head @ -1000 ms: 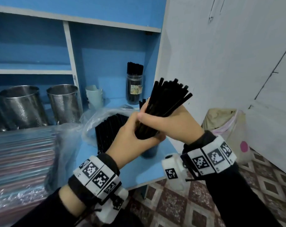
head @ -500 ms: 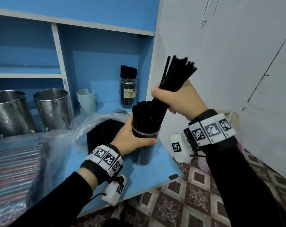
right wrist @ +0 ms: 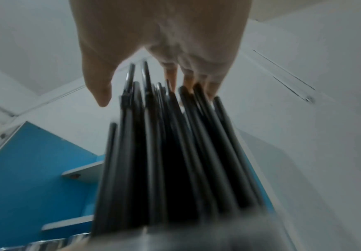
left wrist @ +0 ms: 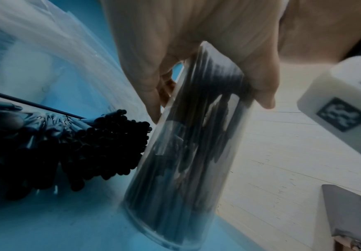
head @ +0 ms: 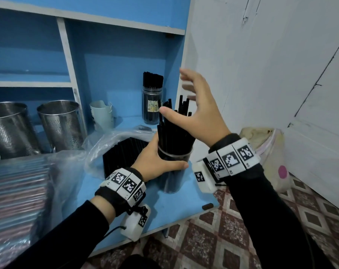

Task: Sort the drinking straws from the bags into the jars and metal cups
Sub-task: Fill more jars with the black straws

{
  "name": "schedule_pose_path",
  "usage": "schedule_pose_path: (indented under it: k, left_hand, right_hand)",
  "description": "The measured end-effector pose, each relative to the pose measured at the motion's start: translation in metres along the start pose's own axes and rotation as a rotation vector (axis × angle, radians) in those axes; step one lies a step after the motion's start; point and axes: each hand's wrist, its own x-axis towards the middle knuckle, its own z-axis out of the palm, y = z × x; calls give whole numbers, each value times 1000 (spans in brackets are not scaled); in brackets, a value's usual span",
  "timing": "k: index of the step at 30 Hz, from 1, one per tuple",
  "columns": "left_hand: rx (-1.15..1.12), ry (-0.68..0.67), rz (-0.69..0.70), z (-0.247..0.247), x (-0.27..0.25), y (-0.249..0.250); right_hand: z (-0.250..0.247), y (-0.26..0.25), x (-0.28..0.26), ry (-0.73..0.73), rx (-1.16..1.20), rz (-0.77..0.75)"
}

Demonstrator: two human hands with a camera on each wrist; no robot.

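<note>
Black drinking straws (head: 174, 125) stand bunched in a clear jar (head: 172, 171) at the centre of the head view, on the blue desk (head: 176, 206). Left hand (head: 155, 162) grips the jar just under its rim, fingers (left wrist: 151, 84) curled round the far side and thumb along the near side; the left wrist view shows the same wrap on the glass. Right hand (head: 199, 115) hovers over the straw tips with its fingers (head: 186, 74) spread wide and the thumb out to the left, holding nothing; the right wrist view is blurred, so contact with the tips cannot be told. Left of the jar lies a clear plastic bag (head: 110, 144) of more black straws. Two perforated metal cups (head: 62, 125) stand at middle left.
</note>
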Motion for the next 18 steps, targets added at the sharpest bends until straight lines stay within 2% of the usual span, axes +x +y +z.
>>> schedule_pose_path:
  k: [2, 4, 7, 9, 13, 15, 18]
  left_hand:
    - [-15, 7, 7, 0, 0, 0]
    - [-14, 10, 16, 1, -1, 1]
    - [-30, 6, 26, 1, -1, 2]
    - [-36, 9, 18, 2, -2, 2]
    - [-47, 20, 6, 3, -5, 3]
    - [-57, 13, 6, 3, -5, 5]
    - [-93, 17, -3, 6, -7, 5]
  right_hand:
    - [0, -4, 7, -69, -83, -147]
    - [3, -4, 7, -180, -203, -203]
    - [9, 0, -3, -279, -300, -62]
    - [9, 1, -9, -263, -314, -61]
    - [0, -1, -11, -163, -253, -181]
    - [0, -3, -13, -293, -322, -155]
    - [2, -2, -17, -561, -489, -22]
